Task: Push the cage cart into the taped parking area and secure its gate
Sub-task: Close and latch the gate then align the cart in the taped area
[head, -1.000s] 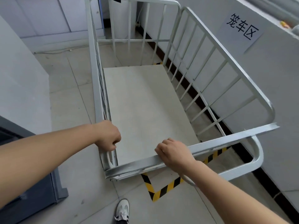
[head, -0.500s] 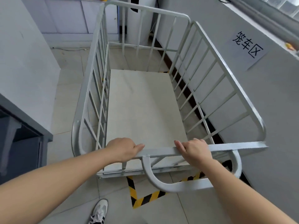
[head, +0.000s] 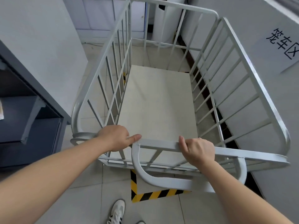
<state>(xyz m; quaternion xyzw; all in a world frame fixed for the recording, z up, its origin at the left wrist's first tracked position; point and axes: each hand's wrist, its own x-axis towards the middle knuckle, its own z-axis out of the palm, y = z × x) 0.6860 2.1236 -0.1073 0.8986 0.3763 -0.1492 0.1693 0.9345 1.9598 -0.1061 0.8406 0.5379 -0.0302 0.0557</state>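
Note:
A white metal cage cart (head: 252, 88) with barred sides and a pale flat deck (head: 158, 104) stands in front of me, alongside the right wall. Its near gate (head: 158, 145) runs across the front end. My left hand (head: 115, 137) rests closed on the gate's left end where it meets the left side rail, thumb lying along the bar. My right hand (head: 198, 150) grips the gate's top bar near its middle. A curved white handle (head: 161, 180) hangs below the gate. Yellow-and-black floor tape (head: 155, 194) marks a corner just under the cart's near end.
A grey wall with a paper sign (head: 283, 44) runs close along the cart's right side. A dark grey shelf unit (head: 30, 113) stands at the left, a white partition (head: 42, 33) behind it. My shoe (head: 116, 210) is on the tiled floor below.
The gate has swung from an angled, open position to lie across the cart's front. My left hand moved from the left side post to the gate's left end. The view has shifted leftwards.

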